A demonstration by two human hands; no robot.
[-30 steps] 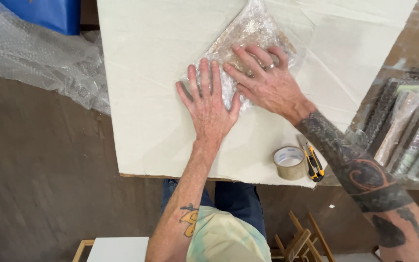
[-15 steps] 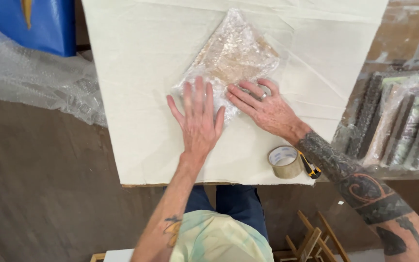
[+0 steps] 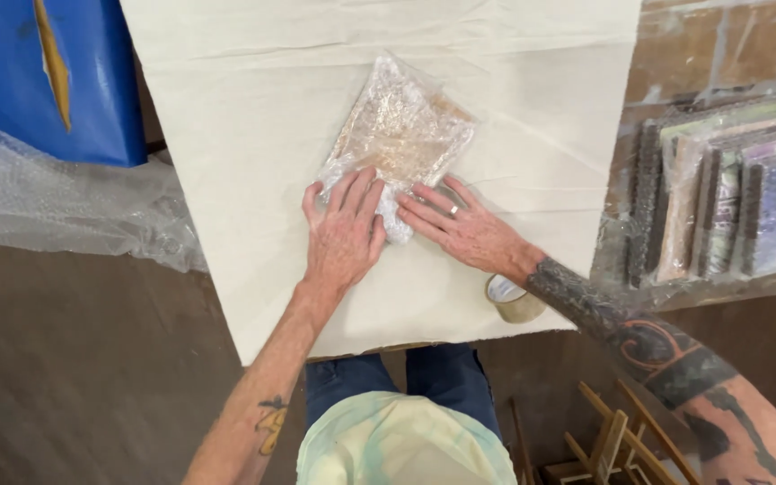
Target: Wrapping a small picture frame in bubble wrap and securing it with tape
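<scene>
The bubble-wrapped flat package (image 3: 401,135) lies on the cream cloth-covered counter (image 3: 253,135), directly ahead of both hands, its long axis running diagonally from the near-left corner up toward the far right. The near corner of the package, where the wrap bunches into a white wad, sits right between the two hands. The left hand (image 3: 343,235) lies flat, fingers spread, pressing down on that near-left corner; it grasps nothing, only pins the wrap. The right hand (image 3: 460,229), a ring on one finger, rests flat just beside the package on its near-right edge, fingertips touching the folded wrap, likewise open and pressing rather than gripping. Both hands are about equally near the package.

The wrap is clear, bubbled and crinkly, with a stiff tan rectangular thing showing through. A roll of tan packing tape (image 3: 514,299) sits near the counter's near edge, to the near right of the package, behind the right wrist. More loose bubble wrap (image 3: 74,216) is heaped well left of the package.
</scene>
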